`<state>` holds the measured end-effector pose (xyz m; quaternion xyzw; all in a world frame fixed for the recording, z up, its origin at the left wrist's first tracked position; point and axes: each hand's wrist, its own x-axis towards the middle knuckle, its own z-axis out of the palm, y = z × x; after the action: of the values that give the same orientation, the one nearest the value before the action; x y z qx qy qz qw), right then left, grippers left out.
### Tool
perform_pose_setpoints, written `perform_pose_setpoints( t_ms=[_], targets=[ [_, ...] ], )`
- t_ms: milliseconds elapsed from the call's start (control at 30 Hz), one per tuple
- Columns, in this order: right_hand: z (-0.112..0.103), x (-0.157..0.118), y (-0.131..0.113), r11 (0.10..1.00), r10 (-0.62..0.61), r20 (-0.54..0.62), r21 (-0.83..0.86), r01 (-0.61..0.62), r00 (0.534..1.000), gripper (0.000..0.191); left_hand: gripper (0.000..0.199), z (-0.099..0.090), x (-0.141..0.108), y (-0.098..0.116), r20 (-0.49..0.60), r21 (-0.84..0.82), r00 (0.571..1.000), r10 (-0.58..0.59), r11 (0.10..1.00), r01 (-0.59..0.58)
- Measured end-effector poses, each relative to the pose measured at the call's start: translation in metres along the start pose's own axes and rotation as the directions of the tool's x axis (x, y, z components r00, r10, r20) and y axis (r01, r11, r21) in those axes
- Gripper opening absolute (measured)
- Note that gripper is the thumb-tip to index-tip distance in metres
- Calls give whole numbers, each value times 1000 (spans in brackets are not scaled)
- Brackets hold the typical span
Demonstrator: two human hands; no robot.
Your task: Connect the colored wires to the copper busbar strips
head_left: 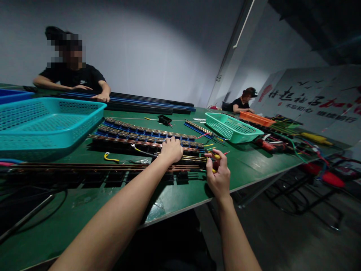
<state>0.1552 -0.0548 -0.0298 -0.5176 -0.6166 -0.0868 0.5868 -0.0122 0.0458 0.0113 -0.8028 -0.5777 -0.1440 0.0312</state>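
Note:
Long rail assemblies with copper-coloured bars on black and blue holders lie across the green table (pixel 175 199). My left hand (pixel 172 150) has its fingers bent over the bars of the middle rail assembly (pixel 194 159), gripping it near its right end. At that end, my right hand (pixel 218 175) is closed around a yellow-handled tool (pixel 216 155), whose working end I cannot make out. A short yellow cable with a metal lug (pixel 110 158) lies left of my hands. Closer to me lies another long copper-barred rail (pixel 107 166).
A turquoise basket (pixel 81 131) stands at left, a green basket (pixel 234 130) at right, with an orange basket (pixel 256 118) beyond. A red-and-black tool (pixel 269 145) and cables lie at the right edge. Two people (pixel 76 79) sit across and farther along the table.

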Motion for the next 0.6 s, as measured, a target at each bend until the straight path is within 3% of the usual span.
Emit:
perform_pose_setpoints(
  t_ms=[133,267,400,600],
  targets=[
    [-2,1,4,984,-164,81,-53,168,983,31,45,0,0,0,1,-7,1000,1,1000,-1],
    [-5,2,9,942,-293,174,-119,315,940,41,45,-1,0,0,3,-2,1000,1,1000,-1],
    [-6,2,13,911,-342,248,-150,385,906,41,44,-1,0,0,-1,5,1000,0,1000,0],
    [-5,1,14,883,-373,255,-200,426,892,45,43,0,0,0,-6,-3,1000,-1,1000,1]
  ],
)
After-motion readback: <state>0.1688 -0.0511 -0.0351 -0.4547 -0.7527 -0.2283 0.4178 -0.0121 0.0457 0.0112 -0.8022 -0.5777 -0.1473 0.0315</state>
